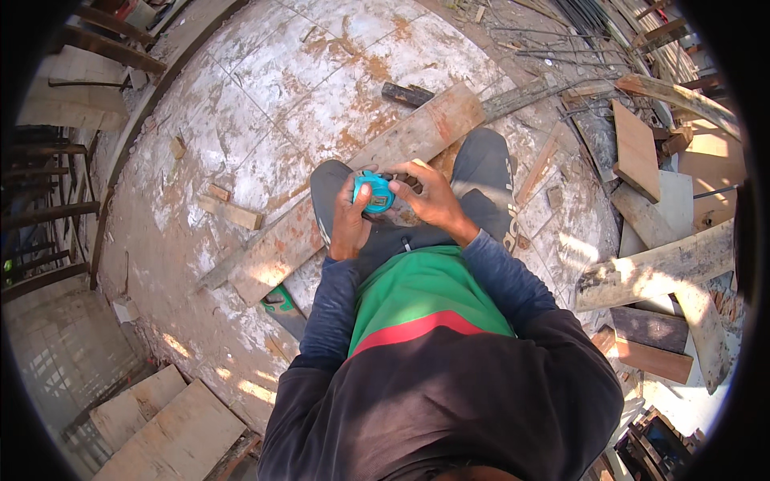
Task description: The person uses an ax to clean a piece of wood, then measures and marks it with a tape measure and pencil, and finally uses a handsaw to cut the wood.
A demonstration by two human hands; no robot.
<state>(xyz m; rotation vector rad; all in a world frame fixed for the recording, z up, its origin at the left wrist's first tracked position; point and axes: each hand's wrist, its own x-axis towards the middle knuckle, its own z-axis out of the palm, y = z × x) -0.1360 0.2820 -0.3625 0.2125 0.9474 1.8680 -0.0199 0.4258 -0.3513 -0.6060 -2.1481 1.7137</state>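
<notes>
Head view, looking straight down: a person in a green and red shirt under a dark jacket stands on a paint-spattered tiled floor and holds a small turquoise tape measure at waist height, just above the knees. The left hand has its grip closed around the case from the left, thumb across the front, apparently to steady it. The right hand curls over the case's right side with fingertips touching it, a partly closed grip that looks placed to work the blade or lock, though that part is hidden. Directly beneath the hands a long, stained plank lies slantwise across the floor, running from near left to far right and passing under the legs, so the tool sits right over it. A green-handled tool rests on the floor just near the plank's left end. To the right, loose boards and offcuts are heaped well apart from the hands; more boards lie stacked at near left.
</notes>
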